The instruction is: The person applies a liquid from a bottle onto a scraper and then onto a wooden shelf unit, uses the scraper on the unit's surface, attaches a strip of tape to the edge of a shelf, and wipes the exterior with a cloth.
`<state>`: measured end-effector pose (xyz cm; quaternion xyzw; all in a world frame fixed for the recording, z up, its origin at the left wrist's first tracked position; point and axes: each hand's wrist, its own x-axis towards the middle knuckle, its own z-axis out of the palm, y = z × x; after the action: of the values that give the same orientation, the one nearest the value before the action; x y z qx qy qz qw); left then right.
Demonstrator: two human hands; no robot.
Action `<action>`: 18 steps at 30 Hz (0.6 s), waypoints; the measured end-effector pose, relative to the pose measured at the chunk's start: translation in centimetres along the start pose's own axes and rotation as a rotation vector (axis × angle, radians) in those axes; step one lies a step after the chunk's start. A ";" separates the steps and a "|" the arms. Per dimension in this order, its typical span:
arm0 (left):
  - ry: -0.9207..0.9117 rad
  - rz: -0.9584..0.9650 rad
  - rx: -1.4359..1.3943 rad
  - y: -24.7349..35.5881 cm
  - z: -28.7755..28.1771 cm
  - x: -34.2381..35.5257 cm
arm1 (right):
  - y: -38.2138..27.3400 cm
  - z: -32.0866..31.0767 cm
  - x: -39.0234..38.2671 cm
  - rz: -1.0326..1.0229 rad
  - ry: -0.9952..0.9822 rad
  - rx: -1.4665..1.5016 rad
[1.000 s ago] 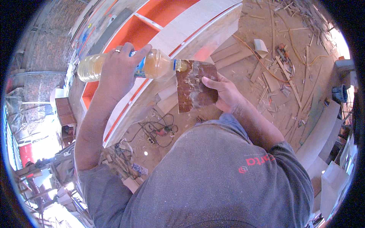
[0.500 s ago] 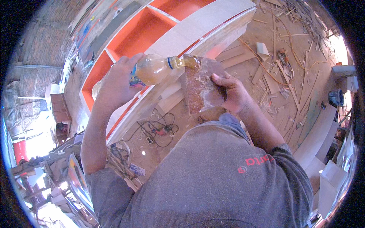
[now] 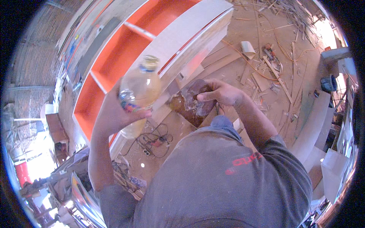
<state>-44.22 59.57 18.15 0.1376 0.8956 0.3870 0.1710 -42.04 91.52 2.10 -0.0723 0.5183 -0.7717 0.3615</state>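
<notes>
My left hand (image 3: 116,114) is closed round a clear plastic bottle (image 3: 142,89) of yellowish liquid, now raised nearly upright beside the orange-and-white curved shelf unit (image 3: 114,57), its neck blurred. My right hand (image 3: 224,93) grips a brown, rough-surfaced flat piece (image 3: 194,108), thumb on top, with glossy amber liquid on its left part. The piece is tilted and held apart from the bottle, over the floor beside the unit.
The floor (image 3: 277,98) carries scattered wood strips and offcuts, an orange cable, a power tool (image 3: 269,51) and a tangle of dark cords (image 3: 154,140). A dark bucket (image 3: 327,82) stands at the right; long boards (image 3: 311,125) lie below it. A brick wall is at left.
The bottle has swung from tipped over the brown piece to nearly upright, away from it. My right hand has lowered and turned the piece, with more amber liquid now showing on it.
</notes>
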 end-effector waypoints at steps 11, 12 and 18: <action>0.407 -0.165 -0.555 -2.6 7.8 3.1 | 8.8 -24.8 -1.8 -0.380 0.928 -0.198; 0.409 -0.166 -0.604 -2.7 8.9 3.7 | 8.2 -27.0 -0.5 -0.310 1.034 -0.271; 0.415 -0.294 -0.651 -4.1 14.4 4.8 | 2.1 -30.1 8.2 -0.175 1.268 -0.594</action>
<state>-43.07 67.98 4.97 -0.1340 0.7520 0.6411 0.0747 -61.59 108.40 -15.46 0.2543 0.8099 -0.5173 -0.1085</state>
